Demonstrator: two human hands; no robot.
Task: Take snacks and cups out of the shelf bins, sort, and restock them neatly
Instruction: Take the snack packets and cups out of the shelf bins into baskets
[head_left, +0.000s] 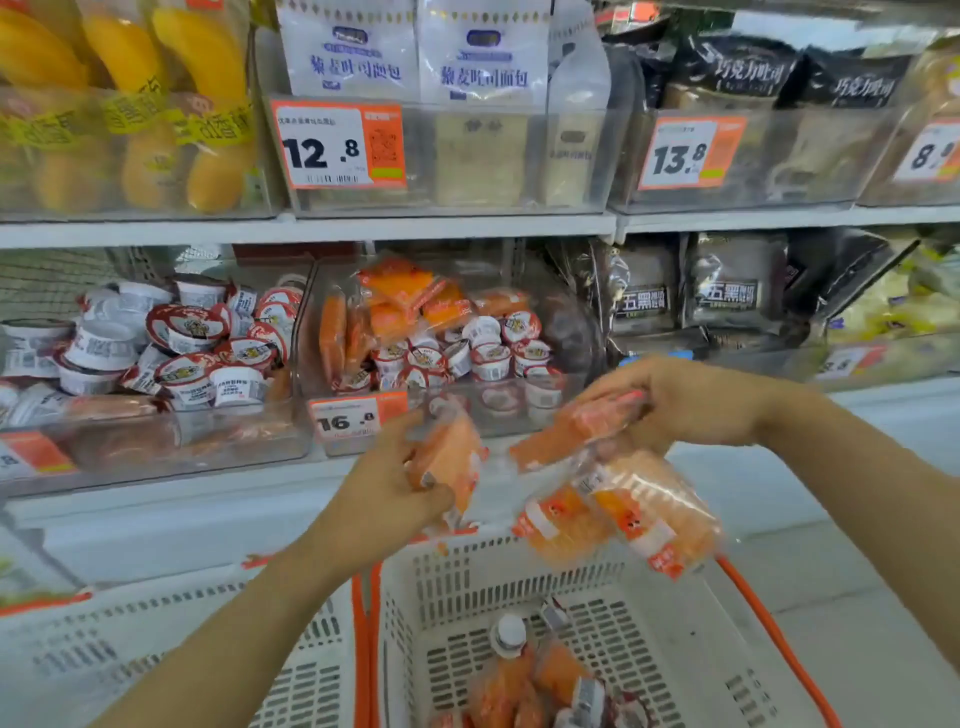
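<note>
Both hands are full: my left hand (387, 480) grips one orange snack pack (451, 460), my right hand (680, 402) clutches several orange packs (613, 488) (fingers curled tight). Beyond them sits the clear shelf bin (519, 410) of cups (488, 358); below them, a white basket (649, 639).

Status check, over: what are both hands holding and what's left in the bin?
Left hand grips one orange snack pack. Right hand holds a bunch of orange packs over the white basket. Cups still jumbled in the middle bin.
</note>
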